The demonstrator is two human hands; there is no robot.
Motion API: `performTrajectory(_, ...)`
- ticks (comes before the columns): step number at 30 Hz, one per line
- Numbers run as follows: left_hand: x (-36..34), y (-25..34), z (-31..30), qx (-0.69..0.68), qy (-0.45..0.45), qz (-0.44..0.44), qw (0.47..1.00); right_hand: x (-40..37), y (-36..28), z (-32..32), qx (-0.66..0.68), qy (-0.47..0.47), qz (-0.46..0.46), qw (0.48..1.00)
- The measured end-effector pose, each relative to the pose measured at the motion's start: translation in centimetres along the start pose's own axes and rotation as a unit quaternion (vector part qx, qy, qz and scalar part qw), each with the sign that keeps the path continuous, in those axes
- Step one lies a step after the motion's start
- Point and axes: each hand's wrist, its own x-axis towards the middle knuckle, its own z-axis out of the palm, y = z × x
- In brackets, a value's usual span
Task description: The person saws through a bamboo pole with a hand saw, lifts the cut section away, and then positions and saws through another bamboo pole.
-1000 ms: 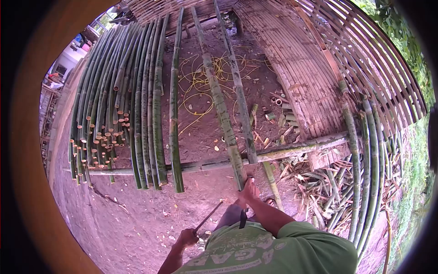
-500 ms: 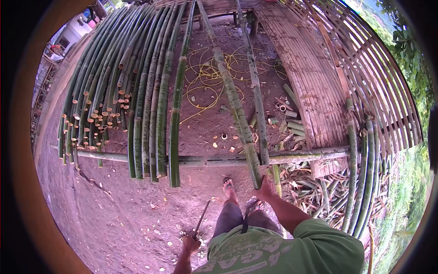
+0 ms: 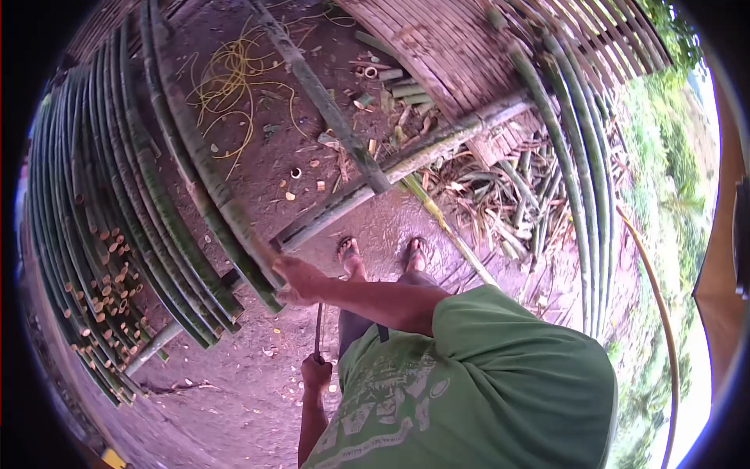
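Observation:
My right hand reaches across my body and is closed on the near end of a bamboo pole, which is slightly blurred. Right beside that pole lies a greener bamboo pole, its cut end just left of my fingers. Low by my side, my left hand is wrapped round the handle of a long narrow knife, its dark blade pointing away from me. The blade's tip is close below my right hand, partly hidden by it.
Several bamboo poles lie at left over a crosswise bamboo beam. One grey pole rests on the beam. Yellow rope lies coiled on the dirt. A slatted platform, bamboo scraps and leaning poles are at right.
My right hand has carried the bamboo pole's near end leftward, next to the row of poles. My view has turned and shifted. My left hand still grips the knife.

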Motion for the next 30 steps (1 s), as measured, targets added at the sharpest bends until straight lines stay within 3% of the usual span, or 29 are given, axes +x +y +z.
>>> performTrajectory(3,2.1,0.2,-0.7,0.034,-0.015,0.038,0.999,-4.6,1.6,-4.3,0.089,-0.192,0.064,0.975)
performTrajectory(4,2.6,0.8,-1.0,0.051,-0.016,0.046,0.998,-5.6,0.6,-8.2,0.085,-0.185,0.128,0.971)
performTrajectory(6,3.0,1.5,-0.9,0.066,-0.01,0.056,0.996,-10.9,7.7,-6.3,0.067,-0.075,0.15,0.984)
performTrajectory(7,3.8,1.9,-0.6,0.083,-0.016,0.046,0.995,-12.3,9.1,-11.1,0.031,-0.162,0.306,0.938)
performTrajectory(9,5.4,1.8,0.4,0.116,-0.023,0.022,0.993,-20.2,17.6,-13.9,-0.06,-0.052,0.413,0.907)
performTrajectory(11,6.3,2.5,1.4,0.144,-0.026,0.017,0.989,-26.6,25.0,-16.6,-0.046,0.04,0.589,0.806)
performTrajectory(13,7.1,3.0,2.7,0.179,-0.028,0.01,0.983,-34.1,34.2,-15.6,-0.114,0.017,0.675,0.728)
performTrajectory(18,9.0,3.1,6.2,0.247,-0.031,-0.01,0.968,-39.7,48.3,-14.7,-0.127,0.001,0.681,0.721)
performTrajectory(23,11.6,0.2,6.8,0.325,-0.069,-0.04,0.942,-35.8,59.3,-12.1,-0.156,0.069,0.639,0.75)
performTrajectory(26,13.2,-1.6,7.3,0.354,-0.053,-0.036,0.933,-33.6,65.0,-9.9,-0.257,0.112,0.57,0.772)
performTrajectory(30,15.6,0.5,8.8,0.372,-0.054,-0.021,0.927,-31.7,69.3,-9.6,-0.221,0.041,0.624,0.748)
